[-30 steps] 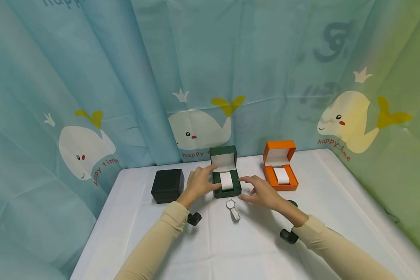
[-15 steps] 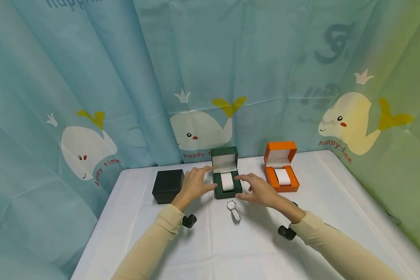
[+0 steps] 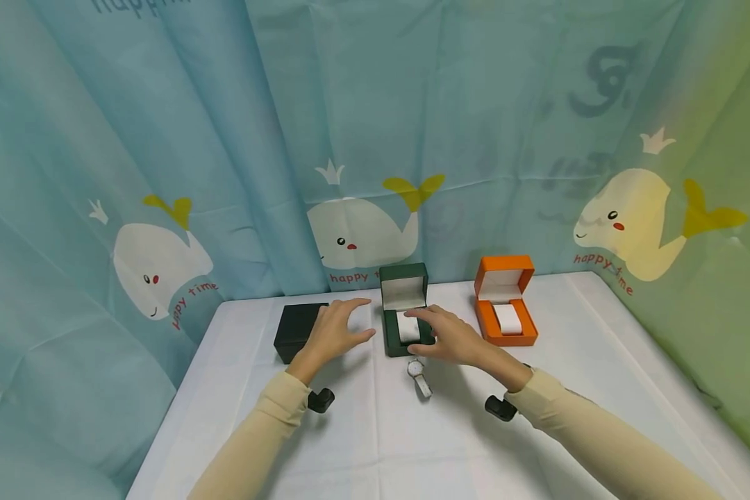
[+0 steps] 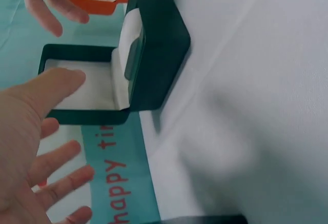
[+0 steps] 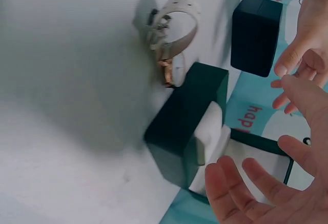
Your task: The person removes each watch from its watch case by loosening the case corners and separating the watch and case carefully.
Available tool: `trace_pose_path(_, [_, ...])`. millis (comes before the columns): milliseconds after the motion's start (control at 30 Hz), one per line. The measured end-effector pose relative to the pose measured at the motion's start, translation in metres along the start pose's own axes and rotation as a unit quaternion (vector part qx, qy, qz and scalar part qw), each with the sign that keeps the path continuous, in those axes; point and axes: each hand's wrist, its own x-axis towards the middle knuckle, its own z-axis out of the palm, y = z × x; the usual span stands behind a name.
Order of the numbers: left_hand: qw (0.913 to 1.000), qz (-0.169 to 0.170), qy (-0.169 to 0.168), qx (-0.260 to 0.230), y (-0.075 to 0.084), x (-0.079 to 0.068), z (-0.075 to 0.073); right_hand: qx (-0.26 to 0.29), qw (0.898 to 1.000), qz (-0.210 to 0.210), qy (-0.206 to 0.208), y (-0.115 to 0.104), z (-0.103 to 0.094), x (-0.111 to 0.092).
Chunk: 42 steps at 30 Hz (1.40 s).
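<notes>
My left sleeve (image 3: 250, 441) and right sleeve (image 3: 600, 434), both beige, come in over the near edge of the white tabletop (image 3: 325, 472), with a small black device (image 3: 321, 401) at my left wrist and a similar black unit (image 3: 501, 408) at my right.

Between my forearms, around the middle of the tabletop, lies the watch (image 3: 416, 369), its white strap curled into a loop.

Just beyond it, my right hand (image 3: 450, 337) has thumb and fingers spread wide with nothing between them, partly in front of the green box (image 3: 396, 348). My left hand (image 3: 332, 335) is spread the same way, also holding nothing, between that box and the black box (image 3: 295, 321).

The green box stands near the middle of the far edge, lid (image 3: 403, 272) raised, a white cushion (image 3: 407, 328) inside. The closed black box sits toward the far left corner. Toward the far right corner stands the orange box (image 3: 514, 341), also lid up with a white pad (image 3: 508, 319) in it.

Behind the far edge hangs a blue curtain (image 3: 375, 90) printed with whales.
</notes>
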Motion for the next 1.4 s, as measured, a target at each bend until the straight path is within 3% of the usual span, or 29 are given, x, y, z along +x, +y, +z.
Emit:
trace_pose_path(400, [0.9960, 0.057, 0.056, -0.040, -0.022, -0.014, -0.023, 0.003, 0.999, -0.015, -0.043, -0.020, 0.003, 0.021])
trace_pose_path(600, [0.9929, 0.073, 0.067, -0.065, -0.038, -0.023, -0.039, 0.007, 0.997, -0.054, -0.057, -0.026, 0.006, 0.034])
trace_pose_path(1000, [0.9945, 0.037, 0.054, -0.082, -0.058, -0.038, -0.066, 0.017, 0.989, -0.119, -0.080, -0.036, 0.007, 0.058])
trace_pose_path(1400, [0.9954, -0.049, 0.026, -0.078, -0.078, -0.054, -0.082, 0.000, 0.989, -0.112, -0.093, -0.053, 0.026, 0.086])
